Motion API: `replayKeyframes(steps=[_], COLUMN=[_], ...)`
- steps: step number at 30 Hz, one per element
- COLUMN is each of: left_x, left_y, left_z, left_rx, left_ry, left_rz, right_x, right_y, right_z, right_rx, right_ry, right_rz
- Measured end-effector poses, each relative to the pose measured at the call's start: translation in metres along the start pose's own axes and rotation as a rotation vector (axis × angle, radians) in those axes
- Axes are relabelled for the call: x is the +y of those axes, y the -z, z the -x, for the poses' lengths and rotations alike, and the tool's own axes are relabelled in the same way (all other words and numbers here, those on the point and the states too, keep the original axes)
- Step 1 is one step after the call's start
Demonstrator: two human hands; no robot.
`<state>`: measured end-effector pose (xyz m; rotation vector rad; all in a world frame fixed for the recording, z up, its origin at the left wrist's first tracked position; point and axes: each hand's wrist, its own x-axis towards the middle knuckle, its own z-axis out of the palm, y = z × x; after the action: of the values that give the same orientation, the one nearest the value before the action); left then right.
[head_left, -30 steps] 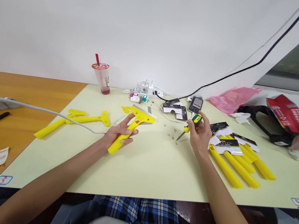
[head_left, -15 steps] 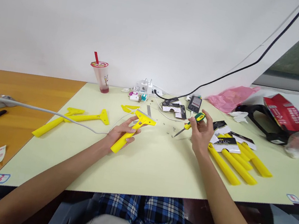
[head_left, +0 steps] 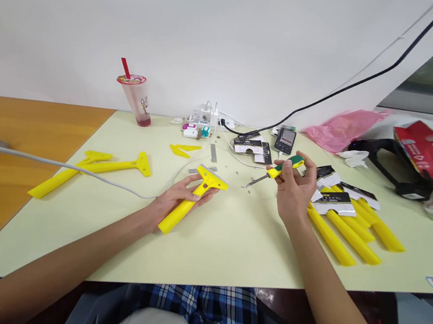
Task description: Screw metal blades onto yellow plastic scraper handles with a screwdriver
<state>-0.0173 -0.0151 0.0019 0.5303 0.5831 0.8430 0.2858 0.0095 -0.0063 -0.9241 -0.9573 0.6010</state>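
My left hand point(head_left: 181, 196) is closed round the handle of a yellow scraper point(head_left: 183, 213), its wide head pointing away from me. In my right hand point(head_left: 295, 189) is a green and yellow screwdriver point(head_left: 288, 167), its metal shaft slanting down to the left. The tip is at several small screws point(head_left: 248, 191) on the table; whether a screw sits on it I cannot tell. Beyond the scraper lie a flat metal blade point(head_left: 213, 153) and a yellow plastic piece point(head_left: 183, 149). Two more yellow scrapers point(head_left: 116, 168) lie crossed at the left.
Several packaged yellow scrapers point(head_left: 347, 236) lie beside my right forearm. A cup with a red straw point(head_left: 137, 102) stands near the wall. A white cable point(head_left: 54, 162) crosses to my left hand. A phone point(head_left: 285, 141) and black-and-white cards point(head_left: 249, 146) lie at the back.
The screwdriver has turned flatter, and its tip has come down among the screws. My left hand has tilted the scraper slightly and lowered it. The whole view has shifted a little.
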Motion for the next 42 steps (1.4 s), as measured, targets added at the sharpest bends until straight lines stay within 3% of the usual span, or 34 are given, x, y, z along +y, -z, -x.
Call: replayKeyframes(steps=[9, 22, 31, 42], left_x=[-0.002, -0.005, -0.006, -0.007], left_y=[0.009, 0.003, 0.005, 0.009], left_z=[-0.006, -0.003, 0.000, -0.001], left_rx=[-0.024, -0.092, -0.103, -0.104], left_ry=[-0.015, -0.005, 0.032, 0.039], left_rz=[-0.029, -0.099, -0.103, -0.093], right_x=[-0.005, -0.011, -0.009, -0.006], right_y=[-0.007, -0.027, -0.027, -0.027], right_z=[0.010, 0.029, 0.028, 0.030], right_rx=[-0.047, -0.113, -0.080, -0.165], right_ry=[-0.002, 0.031, 0.101, 0.138], right_rz=[0.000, -0.003, -0.030, 0.016])
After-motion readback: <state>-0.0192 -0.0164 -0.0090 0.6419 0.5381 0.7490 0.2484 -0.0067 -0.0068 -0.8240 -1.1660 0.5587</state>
